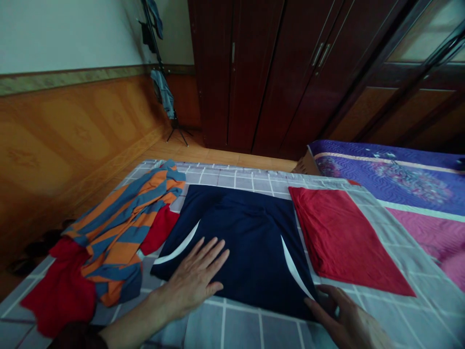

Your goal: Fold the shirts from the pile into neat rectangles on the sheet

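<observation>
A navy blue garment with a curved white stripe on each side lies flat on a grey checked bedspread. My left hand rests palm down on its lower left part, fingers stretched out. At the garment's lower right corner, my right hand has its thumb and curled fingers closed on the edge; part of that grip is hidden. To the right lies a flat, folded red cloth garment. An orange and blue striped garment sits crumpled on the left, with red cloth under and beside it.
Beyond the bed stand a dark wooden wardrobe and a coat rack with clothes hanging on it. A purple and pink quilted surface is at the right. Dark objects lie on the floor at the left.
</observation>
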Demonstrator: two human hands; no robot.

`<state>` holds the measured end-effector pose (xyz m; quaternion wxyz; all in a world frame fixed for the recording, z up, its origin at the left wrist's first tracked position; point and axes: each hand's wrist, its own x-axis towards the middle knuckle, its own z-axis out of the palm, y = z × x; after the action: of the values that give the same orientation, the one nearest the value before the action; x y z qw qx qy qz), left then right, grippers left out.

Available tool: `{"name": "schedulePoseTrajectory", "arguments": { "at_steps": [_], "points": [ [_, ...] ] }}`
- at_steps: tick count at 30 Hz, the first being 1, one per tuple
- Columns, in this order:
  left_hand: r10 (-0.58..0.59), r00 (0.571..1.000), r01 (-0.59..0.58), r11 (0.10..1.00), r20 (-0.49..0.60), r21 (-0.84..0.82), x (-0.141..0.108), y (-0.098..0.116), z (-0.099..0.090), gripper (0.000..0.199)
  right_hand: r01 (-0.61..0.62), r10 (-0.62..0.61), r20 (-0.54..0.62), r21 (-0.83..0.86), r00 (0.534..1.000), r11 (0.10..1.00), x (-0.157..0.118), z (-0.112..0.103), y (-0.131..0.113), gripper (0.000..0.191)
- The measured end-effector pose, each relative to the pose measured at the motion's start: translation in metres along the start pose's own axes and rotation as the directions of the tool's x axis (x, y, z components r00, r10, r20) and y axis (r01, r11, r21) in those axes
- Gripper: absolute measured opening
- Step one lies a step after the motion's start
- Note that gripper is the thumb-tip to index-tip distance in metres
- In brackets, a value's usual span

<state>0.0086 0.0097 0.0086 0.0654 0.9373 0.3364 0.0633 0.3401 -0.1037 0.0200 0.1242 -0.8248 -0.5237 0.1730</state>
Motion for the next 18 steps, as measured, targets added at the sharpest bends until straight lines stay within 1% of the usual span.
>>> {"name": "schedulePoseTrajectory", "arguments": {
  "at_steps": [2, 4, 6, 7, 8, 9, 11, 12, 13, 14, 15, 16, 18],
  "points": [
    [0.027, 0.999, -0.025, 0.997, 0.038, -0.069, 0.003, 0.007, -0.003, 0.069, -0.006, 0.007, 0.045, -0.02, 0.999, 1.0, 0.004, 0.0, -0.008, 0.036],
    [0.003, 0.999, 0.005, 0.986, 0.051, -0.17, 0.003, 0.01, -0.007, 0.068, 0.013, -0.013, 0.101, 0.002, 0.995, 1.0, 0.009, 0.001, -0.012, 0.031],
    [-0.05, 0.997, 0.065, 0.943, 0.055, -0.327, 0.002, 0.01, -0.011, 0.064, 0.0, -0.015, 0.147, 0.106, 0.989, 0.994, 0.014, 0.003, -0.014, 0.03],
    [-0.085, 0.995, 0.103, 0.896, 0.061, -0.431, 0.001, 0.01, -0.013, 0.061, -0.035, 0.0, 0.17, 0.198, 0.985, 0.98, 0.016, 0.004, -0.016, 0.03],
    [-0.121, 0.99, 0.139, 0.824, 0.069, -0.549, 0.001, 0.011, -0.016, 0.058, -0.087, 0.025, 0.2, 0.309, 0.979, 0.947, 0.017, 0.004, -0.017, 0.029],
    [-0.152, 0.985, 0.167, 0.722, 0.081, -0.671, 0.001, 0.013, -0.018, 0.055, -0.155, 0.055, 0.237, 0.427, 0.97, 0.891, 0.017, 0.005, -0.02, 0.029],
    [-0.192, 0.975, 0.194, 0.474, 0.113, -0.859, 0.003, 0.02, -0.023, 0.052, -0.301, 0.118, 0.319, 0.621, 0.94, 0.724, 0.015, 0.005, -0.028, 0.03],
    [-0.202, 0.971, 0.195, 0.377, 0.125, -0.905, 0.006, 0.025, -0.025, 0.051, -0.361, 0.143, 0.354, 0.686, 0.924, 0.631, 0.014, 0.005, -0.032, 0.033],
    [-0.197, 0.972, 0.191, 0.326, 0.131, -0.926, 0.01, 0.032, -0.027, 0.051, -0.406, 0.161, 0.384, 0.732, 0.909, 0.547, 0.013, 0.005, -0.037, 0.039],
    [-0.177, 0.976, 0.183, 0.327, 0.13, -0.927, 0.015, 0.041, -0.028, 0.052, -0.438, 0.171, 0.408, 0.763, 0.897, 0.476, 0.012, 0.004, -0.041, 0.046],
    [-0.141, 0.982, 0.169, 0.371, 0.124, -0.913, 0.021, 0.05, -0.029, 0.055, -0.458, 0.171, 0.428, 0.784, 0.888, 0.42, 0.011, 0.004, -0.044, 0.052],
    [-0.093, 0.989, 0.144, 0.441, 0.114, -0.886, 0.028, 0.06, -0.029, 0.059, -0.469, 0.159, 0.443, 0.798, 0.882, 0.378, 0.012, 0.004, -0.046, 0.057],
    [0.009, 0.995, 0.074, 0.593, 0.098, -0.802, 0.044, 0.081, -0.026, 0.07, -0.474, 0.124, 0.46, 0.816, 0.879, 0.33, 0.015, 0.003, -0.047, 0.06]
  ]
}}
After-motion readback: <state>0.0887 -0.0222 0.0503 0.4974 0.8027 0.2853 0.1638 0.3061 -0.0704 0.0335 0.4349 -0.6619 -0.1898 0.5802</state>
